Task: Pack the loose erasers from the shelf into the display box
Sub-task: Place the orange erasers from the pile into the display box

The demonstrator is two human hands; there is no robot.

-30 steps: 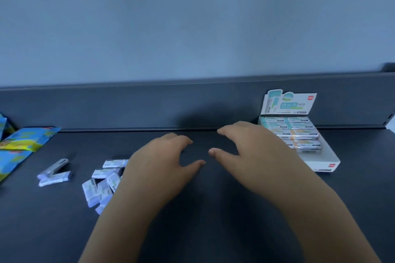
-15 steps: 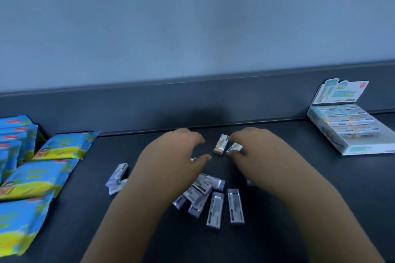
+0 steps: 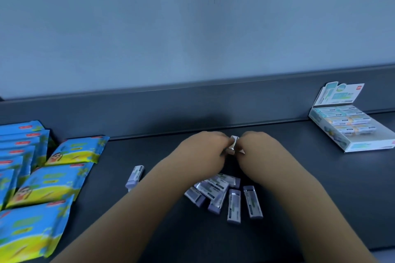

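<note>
Head view: left hand (image 3: 205,151) and right hand (image 3: 261,151) both pinch one eraser (image 3: 233,144) between curled fingertips at 12 o'clock of the pile (image 3: 214,188), box (image 3: 350,134) well apart at 2 o'clock; risk: shared fingertip hold slips on handover, or a forearm sweeps the pile around.

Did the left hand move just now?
Yes: the left hand went right, toward the display box, meeting the right hand at an eraser.
</note>
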